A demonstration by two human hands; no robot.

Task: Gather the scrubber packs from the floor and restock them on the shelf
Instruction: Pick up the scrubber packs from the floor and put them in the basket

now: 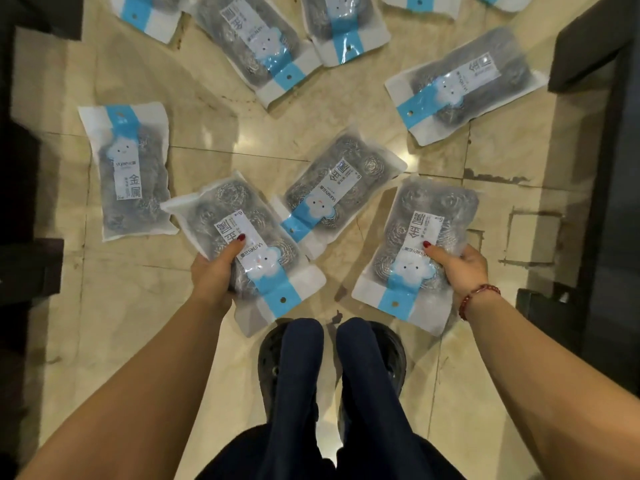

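Observation:
My left hand (214,270) grips one scrubber pack (256,268) by its left edge, thumb on the label. My right hand (462,270) grips a second scrubber pack (408,271) by its right edge, thumb on top. Both packs are clear bags of steel wool with a blue and white header, held above the floor in front of my legs. Several more packs lie on the tiled floor: one between my hands (337,181), one at the left (130,171), one at the right (460,86), and others along the top (256,43).
Dark shelf units stand at the left (20,237) and right (609,202) edges of the aisle. My legs and dark shoes (332,368) are at the bottom centre on the glossy beige floor tiles (221,133).

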